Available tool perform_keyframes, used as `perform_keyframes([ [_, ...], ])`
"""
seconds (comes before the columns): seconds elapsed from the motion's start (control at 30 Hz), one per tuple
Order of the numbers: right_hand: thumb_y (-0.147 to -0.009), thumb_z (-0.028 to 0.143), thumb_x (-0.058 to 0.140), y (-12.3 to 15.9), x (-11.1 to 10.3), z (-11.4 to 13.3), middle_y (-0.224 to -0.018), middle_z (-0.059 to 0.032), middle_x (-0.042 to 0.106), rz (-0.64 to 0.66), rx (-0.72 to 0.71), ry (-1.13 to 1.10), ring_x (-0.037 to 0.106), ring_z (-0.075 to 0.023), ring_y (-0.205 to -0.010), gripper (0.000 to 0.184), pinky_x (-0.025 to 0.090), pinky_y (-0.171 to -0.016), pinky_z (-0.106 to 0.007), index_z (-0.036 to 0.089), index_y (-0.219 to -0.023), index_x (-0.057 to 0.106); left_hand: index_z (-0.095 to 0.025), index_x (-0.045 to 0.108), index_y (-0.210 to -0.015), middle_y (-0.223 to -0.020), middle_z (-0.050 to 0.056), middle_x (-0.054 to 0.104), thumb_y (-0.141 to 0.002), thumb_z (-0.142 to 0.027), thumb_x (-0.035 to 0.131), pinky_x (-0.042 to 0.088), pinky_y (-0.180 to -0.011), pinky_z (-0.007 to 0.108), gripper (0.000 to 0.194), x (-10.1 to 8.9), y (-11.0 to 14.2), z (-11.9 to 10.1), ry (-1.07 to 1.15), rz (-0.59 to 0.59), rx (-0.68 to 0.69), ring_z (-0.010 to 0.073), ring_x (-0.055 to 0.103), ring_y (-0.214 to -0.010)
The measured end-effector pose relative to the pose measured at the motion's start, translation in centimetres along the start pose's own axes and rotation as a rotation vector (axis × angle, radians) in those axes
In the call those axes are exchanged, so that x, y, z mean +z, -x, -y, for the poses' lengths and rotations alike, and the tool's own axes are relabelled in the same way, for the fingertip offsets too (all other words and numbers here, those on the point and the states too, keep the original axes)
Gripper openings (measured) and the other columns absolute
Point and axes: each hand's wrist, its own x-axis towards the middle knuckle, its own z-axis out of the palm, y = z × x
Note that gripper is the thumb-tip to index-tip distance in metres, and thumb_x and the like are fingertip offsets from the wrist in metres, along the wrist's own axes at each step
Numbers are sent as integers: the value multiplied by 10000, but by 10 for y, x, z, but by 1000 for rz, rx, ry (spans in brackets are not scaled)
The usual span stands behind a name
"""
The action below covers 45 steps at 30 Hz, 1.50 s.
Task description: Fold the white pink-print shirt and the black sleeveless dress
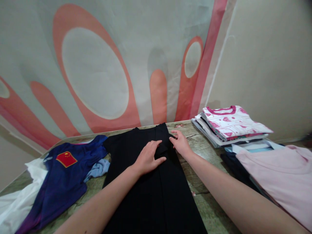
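A black shirt (143, 201) lies spread lengthwise on the table in front of me, its collar end toward the wall. Its right side is folded inward, with the sleeve near my hands. My left hand (148, 157) rests on the cloth just beside this sleeve, thumb and fingers apart. At the shirt's right edge, my right hand (179, 143) pinches the black sleeve cloth between thumb and fingers. The other short sleeve (110, 143) sticks out to the left.
Left of the shirt lie a crumpled dark blue jersey (70, 185) with a red patch, a light blue cloth (98, 169) and a white garment (31, 191). To the right are a folded stack with a pink-print shirt (231, 122) on top and a pink garment (280, 172). A patterned wall sheet (138, 48) backs the wooden-look table (204, 195).
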Motion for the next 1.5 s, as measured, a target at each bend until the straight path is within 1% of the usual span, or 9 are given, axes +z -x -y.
perform_keyframes([
  [0.1,-802,275,560,8,6,18,-882,-14,682,210,104,-360,663,-163,-775,452,563,-726,-326,213,-1244,490,-190,369,-1390,-1209,116,550,-771,-417,691,420,-983,421,733,6,-5,4,89,-103,-76,260,534,-1105],
  [0.23,-856,295,547,22,16,37,-1108,-47,683,461,37,-518,610,-175,-1090,434,470,-970,-370,238,-1282,488,-162,490,-1231,-1062,87,640,-772,-301,663,483,-889,385,510,12,-16,24,362,-288,-292,226,624,-956],
  [0.4,-869,239,492,17,14,17,-1018,-59,709,289,-29,-295,651,-174,-974,295,510,-863,-361,205,-1155,555,-158,590,-1044,-946,62,699,-690,-214,655,524,-768,317,365,3,-20,60,868,-385,-550,204,664,-866],
  [0.6,-837,138,441,10,5,-3,-832,-8,696,213,-183,87,654,-144,-780,251,505,-774,-319,194,-977,641,-173,619,-961,-725,5,654,-681,-230,647,460,-506,208,287,-21,-12,83,967,-409,-833,105,592,-554],
  [0.77,-784,30,449,18,9,4,-878,-15,699,258,-398,305,631,-170,-851,324,478,-813,-336,214,-917,681,-153,609,-844,-680,14,627,-699,-421,712,433,-424,201,322,-21,-14,84,983,-284,-837,98,546,-481],
  [0.93,-769,-10,451,18,10,3,-892,-16,698,273,-445,364,613,-172,-864,345,467,-833,-338,212,-875,693,-178,614,-846,-762,12,677,-601,-287,788,476,-472,195,320,-23,-26,89,991,-246,-830,134,630,-614],
  [1.07,-767,-17,459,17,9,2,-891,-11,692,279,-450,364,610,-172,-871,352,464,-831,-331,219,-867,700,-156,647,-806,-749,63,701,-628,-344,772,542,-547,280,287,-31,-43,95,1005,-209,-885,186,663,-638],
  [1.33,-770,-28,462,17,8,3,-881,-10,688,279,-464,356,610,-171,-864,355,462,-831,-324,222,-841,703,-180,679,-961,-795,33,703,-731,-319,664,504,-556,239,269,-20,-39,111,636,-511,-799,179,659,-668],
  [1.5,-798,-7,461,20,8,6,-901,-26,686,267,-494,388,604,-178,-882,330,462,-837,-332,212,-881,694,-171,703,-936,-686,11,646,-726,-286,655,468,-450,215,245,-19,-27,122,458,-505,-758,139,588,-528],
])
